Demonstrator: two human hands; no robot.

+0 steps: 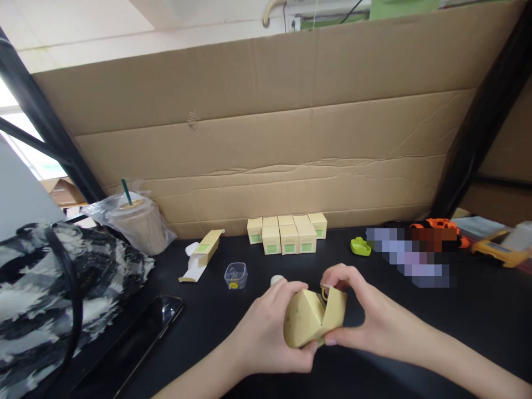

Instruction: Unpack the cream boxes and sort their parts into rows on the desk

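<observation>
A small pale-yellow carton (305,318) is held up between both hands over the black table, its flap end towards the right. My left hand (270,327) wraps round the carton's left side, thumb below and fingers on top. At the flap end, my right hand (353,310) pinches the carton with its thumb underneath and its fingers at the raised flap. What lies inside the carton is hidden. Just behind my left fingers sits a small white round object (277,280), partly covered. Farther left stands a clear plastic cup (236,276) with a yellow sticker.
Several closed yellow cartons (290,235) stand grouped by the cardboard wall (266,127). An opened carton (206,247) lies left of them. A green dish (360,246) and orange tool (440,230) are right. A phone (137,338), patterned bag (100,299) and bagged drink (139,224) are left.
</observation>
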